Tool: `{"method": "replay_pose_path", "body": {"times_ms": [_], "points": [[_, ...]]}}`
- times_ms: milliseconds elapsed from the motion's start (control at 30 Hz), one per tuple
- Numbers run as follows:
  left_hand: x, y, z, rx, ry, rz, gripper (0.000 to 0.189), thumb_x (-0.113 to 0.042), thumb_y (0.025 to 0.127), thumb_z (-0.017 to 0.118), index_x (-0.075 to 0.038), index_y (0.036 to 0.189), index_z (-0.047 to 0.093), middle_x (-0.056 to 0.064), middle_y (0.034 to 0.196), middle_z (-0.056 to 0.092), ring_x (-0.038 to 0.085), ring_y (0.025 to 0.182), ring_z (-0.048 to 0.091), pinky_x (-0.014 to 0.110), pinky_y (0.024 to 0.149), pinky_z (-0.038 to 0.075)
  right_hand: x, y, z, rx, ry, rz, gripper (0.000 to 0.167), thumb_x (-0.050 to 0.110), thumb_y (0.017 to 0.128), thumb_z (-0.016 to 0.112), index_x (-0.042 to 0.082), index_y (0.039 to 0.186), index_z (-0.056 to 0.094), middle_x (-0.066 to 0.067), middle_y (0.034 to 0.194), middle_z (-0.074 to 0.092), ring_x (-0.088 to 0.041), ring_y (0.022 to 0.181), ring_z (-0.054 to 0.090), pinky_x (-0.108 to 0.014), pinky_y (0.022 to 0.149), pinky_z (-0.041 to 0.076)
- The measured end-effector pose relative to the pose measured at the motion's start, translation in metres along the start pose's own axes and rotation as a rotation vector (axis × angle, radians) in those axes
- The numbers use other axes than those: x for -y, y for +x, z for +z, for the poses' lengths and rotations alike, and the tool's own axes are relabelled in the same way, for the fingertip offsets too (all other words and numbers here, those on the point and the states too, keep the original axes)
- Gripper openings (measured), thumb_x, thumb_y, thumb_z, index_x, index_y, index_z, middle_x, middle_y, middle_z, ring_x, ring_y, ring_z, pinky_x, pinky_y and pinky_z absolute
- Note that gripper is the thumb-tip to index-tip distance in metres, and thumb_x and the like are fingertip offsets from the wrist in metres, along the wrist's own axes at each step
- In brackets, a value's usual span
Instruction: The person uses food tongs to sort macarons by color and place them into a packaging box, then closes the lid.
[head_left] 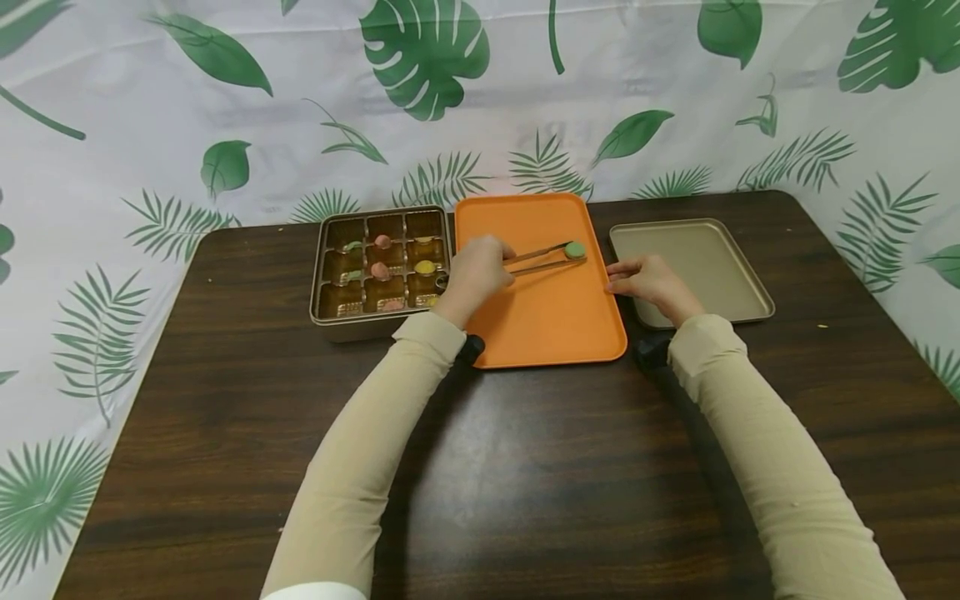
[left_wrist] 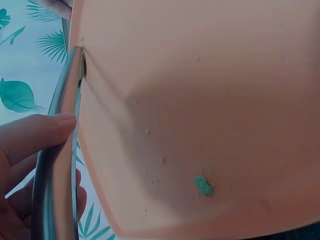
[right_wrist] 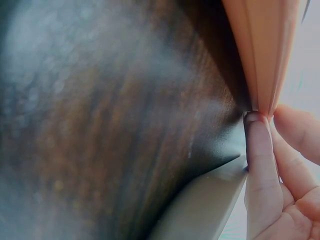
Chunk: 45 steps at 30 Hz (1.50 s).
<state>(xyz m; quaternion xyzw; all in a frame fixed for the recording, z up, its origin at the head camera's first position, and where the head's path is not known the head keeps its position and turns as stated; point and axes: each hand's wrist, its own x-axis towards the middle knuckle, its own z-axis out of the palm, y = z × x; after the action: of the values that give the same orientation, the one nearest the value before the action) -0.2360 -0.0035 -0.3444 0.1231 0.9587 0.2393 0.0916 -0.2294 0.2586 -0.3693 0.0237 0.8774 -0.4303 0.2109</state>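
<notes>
My left hand (head_left: 480,268) holds metal tongs (head_left: 551,266) over the orange tray (head_left: 540,333). Between the tong tips sits a small round green piece (head_left: 574,250) that looks like a macaron. The left wrist view has the thumb (left_wrist: 45,132) pressed on the tongs' upper arm, while the green piece is hidden there. At the tray's right edge, my right hand (head_left: 648,283) pinches the rim, with a finger (right_wrist: 260,150) under it and the thumb on the other side. A green crumb (left_wrist: 203,185) and several tiny specks lie on the tray.
Left of the tray stands a box (head_left: 352,325) with a gold-brown divided insert, several compartments holding pink, yellow and green pieces. A shallow gold-coloured lid or tray (head_left: 705,267) lies at the right, under my right hand. Leaf-print cloth (head_left: 300,125) hangs behind the dark wooden table (head_left: 510,483).
</notes>
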Motion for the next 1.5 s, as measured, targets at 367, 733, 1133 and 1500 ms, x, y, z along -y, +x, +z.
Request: {"method": "replay_pose_path", "body": {"times_ms": [367, 733, 1133, 1500], "points": [[-0.001, -0.002, 0.0, 0.01, 0.01, 0.015, 0.035, -0.014, 0.088, 0.068, -0.02, 0.122, 0.068, -0.001, 0.125, 0.067, 0.021, 0.106, 0.066, 0.035, 0.077, 0.055, 0.0, 0.0, 0.0, 0.022, -0.004, 0.005, 0.053, 0.015, 0.095, 0.058, -0.007, 0.141, 0.042, -0.029, 0.137, 0.05, -0.029, 0.115, 0.058, -0.048, 0.108, 0.04], [0.0, -0.009, -0.013, -0.046, -0.059, 0.032, 0.034, -0.017, 0.088, 0.068, -0.019, 0.122, 0.068, 0.0, 0.121, 0.069, 0.019, 0.084, 0.068, 0.026, 0.058, 0.044, 0.003, -0.001, 0.0, 0.004, -0.005, 0.022, 0.053, 0.015, 0.094, 0.06, -0.007, 0.14, 0.043, -0.027, 0.134, 0.054, -0.003, 0.09, 0.061, -0.047, 0.107, 0.04], [0.018, -0.029, -0.049, -0.16, -0.161, 0.037, 0.036, -0.019, 0.087, 0.069, -0.018, 0.123, 0.067, 0.007, 0.121, 0.068, 0.02, 0.076, 0.068, 0.025, 0.052, 0.039, 0.005, -0.002, 0.0, -0.004, -0.006, 0.012, 0.052, 0.013, 0.093, 0.059, -0.009, 0.138, 0.045, -0.026, 0.131, 0.057, 0.009, 0.075, 0.056, -0.046, 0.106, 0.042], [0.069, -0.051, -0.076, -0.271, -0.218, -0.077, 0.036, -0.02, 0.086, 0.071, -0.015, 0.121, 0.068, 0.013, 0.107, 0.072, 0.024, 0.071, 0.064, 0.027, 0.058, 0.046, 0.003, -0.001, -0.001, -0.004, -0.006, 0.021, 0.052, 0.015, 0.094, 0.06, -0.007, 0.139, 0.045, -0.024, 0.129, 0.059, -0.009, 0.094, 0.063, -0.049, 0.107, 0.04]]}}
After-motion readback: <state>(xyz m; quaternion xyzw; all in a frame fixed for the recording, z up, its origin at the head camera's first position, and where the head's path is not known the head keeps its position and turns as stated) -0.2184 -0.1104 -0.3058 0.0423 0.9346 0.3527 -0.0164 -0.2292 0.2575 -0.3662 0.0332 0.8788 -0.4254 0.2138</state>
